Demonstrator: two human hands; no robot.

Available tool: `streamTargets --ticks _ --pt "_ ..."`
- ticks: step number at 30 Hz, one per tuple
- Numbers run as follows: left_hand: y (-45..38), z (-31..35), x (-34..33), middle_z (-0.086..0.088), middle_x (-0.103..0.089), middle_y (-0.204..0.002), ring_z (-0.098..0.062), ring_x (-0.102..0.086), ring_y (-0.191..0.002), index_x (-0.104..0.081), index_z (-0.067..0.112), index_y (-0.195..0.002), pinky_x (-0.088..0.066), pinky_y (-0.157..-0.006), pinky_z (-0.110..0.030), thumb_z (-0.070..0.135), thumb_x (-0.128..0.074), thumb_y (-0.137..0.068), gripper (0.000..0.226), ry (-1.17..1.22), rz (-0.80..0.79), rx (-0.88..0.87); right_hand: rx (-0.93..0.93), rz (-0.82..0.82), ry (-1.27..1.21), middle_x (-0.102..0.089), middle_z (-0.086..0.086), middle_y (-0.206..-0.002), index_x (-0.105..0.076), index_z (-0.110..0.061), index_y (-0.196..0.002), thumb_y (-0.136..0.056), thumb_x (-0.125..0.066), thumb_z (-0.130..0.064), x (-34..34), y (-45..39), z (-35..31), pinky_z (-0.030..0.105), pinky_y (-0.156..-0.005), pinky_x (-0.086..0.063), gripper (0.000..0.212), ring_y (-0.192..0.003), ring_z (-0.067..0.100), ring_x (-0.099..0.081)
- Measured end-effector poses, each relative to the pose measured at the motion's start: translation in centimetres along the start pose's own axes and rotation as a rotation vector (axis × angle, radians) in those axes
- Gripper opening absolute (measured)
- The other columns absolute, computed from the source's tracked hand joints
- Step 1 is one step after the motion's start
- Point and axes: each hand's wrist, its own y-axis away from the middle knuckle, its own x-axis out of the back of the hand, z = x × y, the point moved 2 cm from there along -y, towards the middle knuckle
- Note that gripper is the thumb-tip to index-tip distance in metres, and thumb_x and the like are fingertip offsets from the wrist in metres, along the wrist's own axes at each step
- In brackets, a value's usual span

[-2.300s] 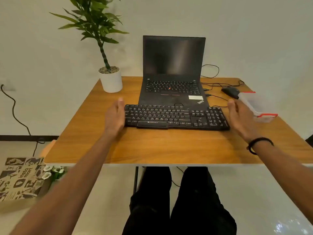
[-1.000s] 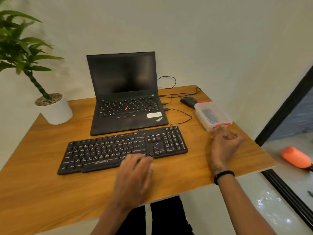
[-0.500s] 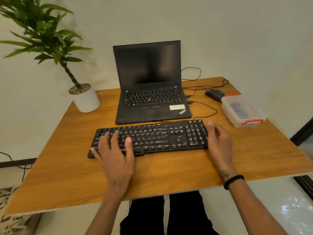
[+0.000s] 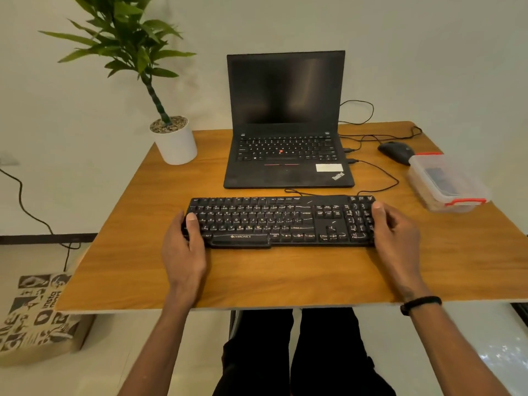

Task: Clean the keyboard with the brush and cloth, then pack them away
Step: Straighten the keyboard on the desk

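Black plastic keyboard (image 4: 281, 221) sits mid-frame on the wood-grain table (image 4: 285, 275), and both hands grip its ends: left hand (image 4: 185, 247) with thumb curled over the left keys, right hand (image 4: 395, 235) wrapped round the numpad edge. No brush or cloth visible; my guess is they're in the clear lidded box (image 4: 448, 182) with red clips at the right of the frame, something dark shows through it. Risks as I see it: the thin cable (image 4: 380, 178) runs back to the laptop (image 4: 287, 124), so lifting or tipping the board could yank the plug or drag the mouse (image 4: 395, 151). Matte keys look scuffed and dusty, and the smooth table probably lets it slide
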Motion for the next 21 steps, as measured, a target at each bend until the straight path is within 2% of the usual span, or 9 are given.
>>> streamTargets --ticks 2,6,8,10,12,14,16,18,21 --pt "0.7 -0.5 0.6 -0.01 -0.058 -0.151 -0.026 -0.052 -0.14 -0.05 0.008 -0.152 -0.044 -0.115 -0.045 0.056 -0.033 -0.11 0.066 0.013 -0.006 0.006 0.007 -0.006 -0.007 -0.074 -0.009 -0.09 -0.071 -0.025 -0.094 -0.106 -0.048 -0.049 0.3 0.7 0.1 0.028 -0.072 -0.053 0.035 -0.089 0.011 -0.068" --pt "2.6 -0.7 2.3 -0.005 -0.055 -0.153 -0.02 -0.049 -0.141 -0.049 0.011 -0.154 -0.041 -0.114 -0.035 0.049 -0.037 -0.112 0.058 0.019 0.001 0.011 0.01 -0.029 -0.035 -0.074 0.001 -0.089 -0.072 -0.014 -0.096 -0.107 -0.047 -0.048 1.1 2.3 0.1 0.028 -0.068 -0.051 0.044 -0.082 0.013 -0.066" --pt "3.5 -1.0 3.1 -0.004 -0.055 -0.154 -0.021 -0.05 -0.141 -0.047 0.014 -0.156 -0.044 -0.115 -0.042 0.052 -0.037 -0.111 0.059 0.004 0.004 0.014 0.003 -0.027 -0.049 -0.075 -0.002 -0.091 -0.073 -0.016 -0.098 -0.107 -0.048 -0.048 1.6 3.1 0.2 0.028 -0.071 -0.051 0.042 -0.084 0.01 -0.066" --pt "4.3 -1.3 3.7 -0.006 -0.058 -0.151 -0.026 -0.055 -0.135 -0.044 0.018 -0.158 -0.049 -0.11 -0.047 0.056 -0.036 -0.11 0.062 -0.001 0.002 0.036 -0.002 -0.029 -0.055 -0.075 -0.01 -0.093 -0.073 -0.022 -0.096 -0.107 -0.049 -0.047 2.0 4.0 0.2 0.017 -0.071 -0.05 0.036 -0.086 -0.002 -0.064" --pt "4.9 -1.5 4.2 -0.007 -0.062 -0.145 -0.03 -0.062 -0.124 -0.04 0.022 -0.159 -0.055 -0.099 -0.038 0.06 -0.035 -0.109 0.063 0.01 -0.004 0.038 -0.007 -0.03 -0.045 -0.072 -0.021 -0.102 -0.074 -0.029 -0.104 -0.106 -0.052 -0.045 2.4 4.9 0.2 0.008 -0.079 -0.048 0.028 -0.096 -0.011 -0.063" --pt "5.3 -1.6 4.6 -0.006 -0.065 -0.139 -0.026 -0.067 -0.108 -0.038 0.026 -0.159 -0.049 -0.079 -0.013 0.059 -0.036 -0.109 0.06 0.018 -0.012 0.021 -0.002 -0.022 -0.017 -0.072 -0.018 -0.115 -0.075 -0.024 -0.116 -0.105 -0.053 -0.047 2.6 5.5 0.6 0.013 -0.093 -0.048 0.034 -0.112 -0.011 -0.061" --pt "5.5 -1.4 4.8 -0.006 -0.066 -0.136 -0.023 -0.066 -0.091 -0.037 0.027 -0.159 -0.042 -0.065 -0.009 0.056 -0.037 -0.109 0.057 0.021 -0.006 0.017 -0.002 -0.003 -0.007 -0.071 -0.014 -0.122 -0.073 -0.021 -0.123 -0.104 -0.054 -0.047 2.8 5.7 0.8 0.017 -0.098 -0.048 0.038 -0.116 -0.01 -0.06" --pt "5.6 -1.2 4.9 -0.006 -0.066 -0.135 -0.022 -0.065 -0.088 -0.037 0.026 -0.159 -0.042 -0.062 -0.007 0.054 -0.038 -0.11 0.056 0.032 -0.005 0.017 0.003 0.01 0.0 -0.072 -0.011 -0.123 -0.074 -0.021 -0.124 -0.104 -0.054 -0.047 2.7 5.7 0.9 0.026 -0.101 -0.051 0.039 -0.117 -0.005 -0.062" --pt "5.7 -1.2 4.9 -0.003 -0.064 -0.139 -0.02 -0.066 -0.099 -0.036 0.025 -0.159 -0.043 -0.065 -0.002 0.052 -0.04 -0.11 0.057 0.055 -0.025 0.016 -0.016 0.012 -0.009 -0.072 -0.006 -0.128 -0.072 -0.02 -0.127 -0.103 -0.054 -0.052 2.6 5.6 1.1 0.039 -0.106 -0.052 0.044 -0.123 0.005 -0.063"
